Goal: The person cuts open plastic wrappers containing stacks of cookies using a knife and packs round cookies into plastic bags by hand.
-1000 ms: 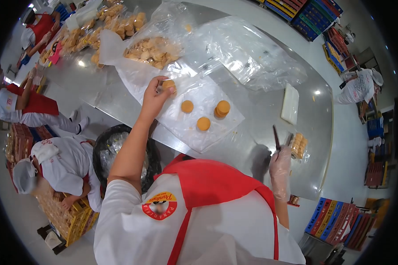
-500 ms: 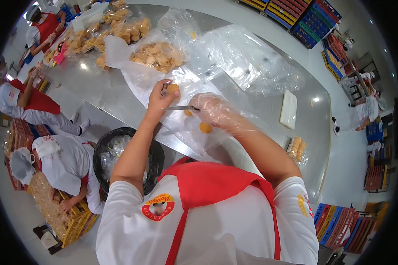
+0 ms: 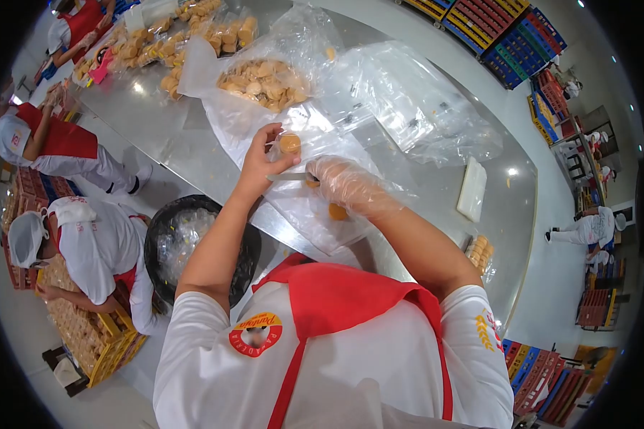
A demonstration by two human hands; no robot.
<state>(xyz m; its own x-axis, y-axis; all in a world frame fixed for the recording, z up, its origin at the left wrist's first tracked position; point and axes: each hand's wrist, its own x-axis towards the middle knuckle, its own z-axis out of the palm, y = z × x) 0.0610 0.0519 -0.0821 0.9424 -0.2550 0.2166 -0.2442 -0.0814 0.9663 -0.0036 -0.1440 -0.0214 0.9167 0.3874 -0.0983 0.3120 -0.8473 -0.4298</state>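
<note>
My bare left hand (image 3: 262,163) pinches a round golden biscuit (image 3: 290,144) by its edge, face turned towards me. My right hand (image 3: 343,184), in a clear plastic glove, is closed on a knife (image 3: 286,176). The blade points left, just below the biscuit and near the base of my left thumb; the knife's handle is hidden in the glove. Another biscuit (image 3: 337,211) lies under my right hand on the white plastic sheet (image 3: 293,207), and a further one shows partly beside the glove. Beyond my hands, a clear bag (image 3: 265,84) holds many biscuit pieces.
Clear plastic bags (image 3: 415,100) cover the far middle of the steel table (image 3: 172,136). Bagged biscuits (image 3: 207,32) pile up at the far left. A white block (image 3: 472,189) and a biscuit pack (image 3: 479,254) sit right. A black-lined bin (image 3: 186,247) and co-workers are left.
The view has shifted slightly, so the table appears a little to the right. My hands keep their grips, with the knife still close to my left hand. The co-worker at lower left has shifted.
</note>
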